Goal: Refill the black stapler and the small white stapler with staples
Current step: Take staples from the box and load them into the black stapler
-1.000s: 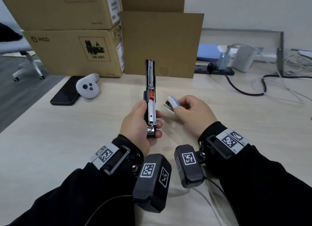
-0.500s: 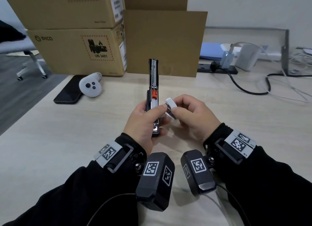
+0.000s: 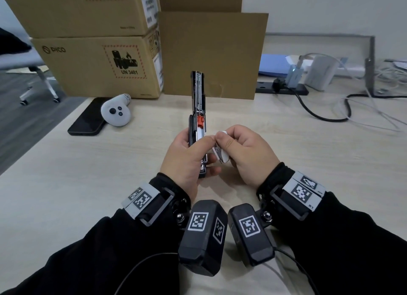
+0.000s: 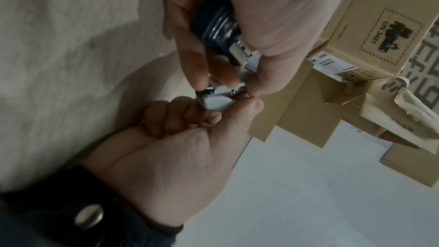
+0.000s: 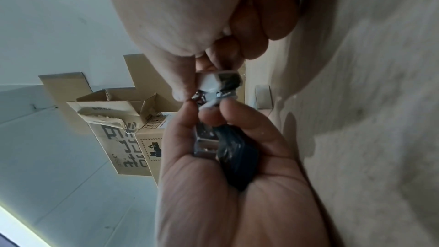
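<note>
- Hands have drawn together above the pale wooden desk (image 3: 66,184); a second ago they were apart, with a gap between the two staplers.
- Left hand (image 3: 187,160) keeps its fingers curled round the rear of the long black stapler (image 3: 197,109), which stands open, its metal channel and orange pusher showing, front end pointing away toward the tall brown cardboard sheet (image 3: 211,52).
- Left thumb, earlier lying along the black stapler, now reaches across and meets the small white stapler (image 3: 222,151).
- Right hand (image 3: 244,153) pinches the small white stapler between thumb and forefinger, the remaining fingers curled under; it was held out to the right before and now sits against the black stapler's side, turned more on end.
- From the left wrist view, the little stapler's (image 4: 217,100) metal parts show between both hands' fingertips; whether it is opened I cannot tell.
- White handheld controller (image 3: 116,113) and flat black phone (image 3: 87,120) lie touching at the left, unchanged.
</note>
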Demonstrator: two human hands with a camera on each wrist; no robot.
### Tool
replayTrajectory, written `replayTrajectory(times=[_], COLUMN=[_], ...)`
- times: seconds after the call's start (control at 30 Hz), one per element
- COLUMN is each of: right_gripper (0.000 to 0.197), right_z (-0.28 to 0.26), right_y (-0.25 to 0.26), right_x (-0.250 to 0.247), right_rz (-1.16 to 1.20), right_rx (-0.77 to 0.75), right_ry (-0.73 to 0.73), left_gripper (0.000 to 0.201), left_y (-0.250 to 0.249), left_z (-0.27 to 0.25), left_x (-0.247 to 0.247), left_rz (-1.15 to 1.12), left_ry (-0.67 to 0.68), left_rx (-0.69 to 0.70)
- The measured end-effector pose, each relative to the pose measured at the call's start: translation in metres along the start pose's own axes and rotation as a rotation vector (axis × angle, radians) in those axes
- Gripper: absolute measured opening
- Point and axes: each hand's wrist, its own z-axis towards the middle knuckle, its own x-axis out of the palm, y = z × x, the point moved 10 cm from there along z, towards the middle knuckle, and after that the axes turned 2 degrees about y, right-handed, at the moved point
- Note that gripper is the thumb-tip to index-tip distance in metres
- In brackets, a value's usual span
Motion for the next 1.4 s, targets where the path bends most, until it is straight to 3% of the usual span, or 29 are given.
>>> replayTrajectory(times=[0.13,0.27,0.5,0.7,0.9,1.13,1.2,1.3,1.4], right_gripper=[0.042,0.029,0.031,0.023,0.023,0.022,0.025,0.027,0.009], right_z=[0.002,0.000,0.001,0.008,0.018,0.024,0.024,0.019,0.011], right_y=[-0.011,-0.016,-0.023,-0.008,-0.031,-0.041,-0.038,-0.017,0.022], right_x=[-0.014,-0.017,-0.011,-0.045,-0.073,-0.077,-0.081,-0.096,-0.082], right_rz=[0.171,0.425,0.715,0.220,-0.023,-0.225,-0.320,-0.346,-0.384], right_rx=[0.113,0.194,0.295,0.113,0.184,0.246,0.248,0.172,-0.014], right_ry=[-0.106,-0.152,-0.133,-0.206,-0.227,-0.156,-0.161,-0.286,-0.328], left_gripper=[0.020,0.015,0.020,0.023,0.023,0.061,0.057,0.036,0.023], left_y=[0.001,0.000,0.001,0.006,0.011,0.017,0.017,0.011,0.005], left_z=[0.002,0.002,0.002,0.003,0.002,0.004,0.005,0.005,0.003], left_x=[-0.008,-0.008,-0.002,-0.008,-0.014,-0.020,-0.025,-0.032,-0.040], left_rz=[-0.088,-0.174,-0.170,-0.103,-0.051,-0.225,-0.248,-0.258,-0.266], left_ry=[-0.056,-0.063,-0.011,-0.066,-0.095,-0.127,-0.139,-0.169,-0.199], left_rx=[-0.027,-0.036,-0.040,-0.065,-0.144,-0.208,-0.225,-0.218,-0.205])
